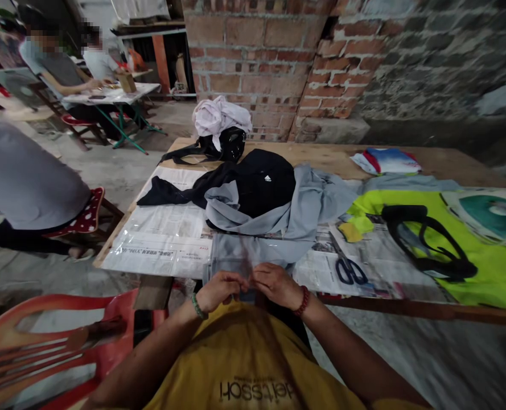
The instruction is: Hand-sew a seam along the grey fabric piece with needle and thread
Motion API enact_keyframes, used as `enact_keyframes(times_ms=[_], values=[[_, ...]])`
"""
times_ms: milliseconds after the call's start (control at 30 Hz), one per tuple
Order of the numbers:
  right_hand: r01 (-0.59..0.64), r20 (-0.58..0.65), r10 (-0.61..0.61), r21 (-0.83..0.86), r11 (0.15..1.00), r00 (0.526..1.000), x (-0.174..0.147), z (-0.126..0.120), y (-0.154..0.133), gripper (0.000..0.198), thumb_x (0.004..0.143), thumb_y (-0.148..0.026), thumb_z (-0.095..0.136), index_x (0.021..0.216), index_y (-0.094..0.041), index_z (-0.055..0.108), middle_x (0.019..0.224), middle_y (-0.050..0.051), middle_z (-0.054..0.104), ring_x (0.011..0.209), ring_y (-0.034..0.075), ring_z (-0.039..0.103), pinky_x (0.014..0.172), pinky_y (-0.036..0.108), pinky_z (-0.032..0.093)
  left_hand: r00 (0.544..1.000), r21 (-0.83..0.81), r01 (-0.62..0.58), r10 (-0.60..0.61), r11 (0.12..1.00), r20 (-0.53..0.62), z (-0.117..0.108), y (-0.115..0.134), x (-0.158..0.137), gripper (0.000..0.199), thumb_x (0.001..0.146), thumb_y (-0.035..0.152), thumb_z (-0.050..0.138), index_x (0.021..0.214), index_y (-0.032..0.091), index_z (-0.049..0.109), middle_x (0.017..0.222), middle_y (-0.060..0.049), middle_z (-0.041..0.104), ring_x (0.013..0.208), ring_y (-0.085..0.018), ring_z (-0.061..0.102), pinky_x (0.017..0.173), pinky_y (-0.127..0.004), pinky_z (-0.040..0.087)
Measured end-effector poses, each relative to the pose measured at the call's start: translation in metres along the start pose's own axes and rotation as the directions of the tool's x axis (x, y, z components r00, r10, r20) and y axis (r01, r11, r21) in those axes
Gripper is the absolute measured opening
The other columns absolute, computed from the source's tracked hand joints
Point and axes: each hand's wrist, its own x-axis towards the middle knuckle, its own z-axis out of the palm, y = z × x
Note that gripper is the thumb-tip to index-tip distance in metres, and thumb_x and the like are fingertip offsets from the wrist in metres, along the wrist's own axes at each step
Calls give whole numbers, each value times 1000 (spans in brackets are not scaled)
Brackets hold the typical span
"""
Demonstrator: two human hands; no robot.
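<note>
Both hands meet at the front edge of the table, close to my yellow shirt (235, 364). My left hand (222, 289), with a green bead bracelet, is closed in a pinch. Fingertips of my right hand (277, 286), which has a red bead bracelet, are also pressed together, almost touching the left. What they pinch is too small and blurred to name. Just beyond and beneath them, the grey part (256, 250) of a garment hangs at the table edge. Its black part (261, 179), with a white logo, lies bunched farther back.
Newspaper under clear plastic (159, 242) covers the table. Dark-handled scissors (350, 271) lie right, near a neon-yellow garment (432, 205), a black strap-like object (427, 245) and a teal iron (492, 210). A black bag (233, 145) stands behind; a red chair (120, 319) is left. People sit beyond.
</note>
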Motion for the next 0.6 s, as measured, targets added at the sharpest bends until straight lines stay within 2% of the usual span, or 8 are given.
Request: enact_keyframes(times_ms=[133, 233, 400, 500, 600], values=[[45, -16, -45, 13, 999, 999, 1, 0, 1, 30, 121, -23, 57, 107, -19, 83, 89, 6, 74, 86, 18, 68, 87, 28, 57, 999, 29, 30, -29, 999, -27, 0, 3, 0, 24, 79, 40, 79, 79, 16, 80, 56, 1, 60, 51, -12, 42, 50, -26, 25], [43, 2, -43, 16, 999, 999, 2, 2, 2, 29, 121, -22, 58, 107, -19, 83, 91, 6, 74, 87, 17, 68, 88, 28, 57, 1000, 40, 18, -17, 999, -21, 1, 0, 2, 34, 85, 48, 82, 74, 16, 77, 54, 0, 59, 50, -12, 42, 50, -26, 25], [-30, 61, 25, 96, 995, 998, 3, 3, 1, 29, 120, -25, 59, 105, -20, 83, 90, 6, 74, 87, 18, 68, 89, 30, 58, 1000, 18, 0, 0, 1000, 6, 2, -13, 11, 42, 79, 55, 96, 71, 18, 77, 53, 2, 57, 48, -10, 38, 50, -26, 24], [-126, 48, 118, 248, 961, 992, 2, 2, 0, 31, 120, -32, 60, 106, -21, 85, 91, 7, 75, 86, 19, 69, 86, 30, 60, 1000, -71, -14, 15, 997, 15, 0, -21, 15, 45, 73, 55, 101, 71, 19, 76, 54, 4, 56, 49, -10, 40, 50, -25, 23], [-258, 3, 283, 420, 870, 959, 1, 5, -1, 36, 118, -46, 64, 100, -23, 85, 90, 7, 76, 83, 19, 70, 82, 30, 61, 998, -205, -35, 43, 978, 36, -3, -30, 16, 48, 69, 54, 107, 71, 19, 74, 56, 4, 56, 52, -10, 42, 51, -24, 22]])
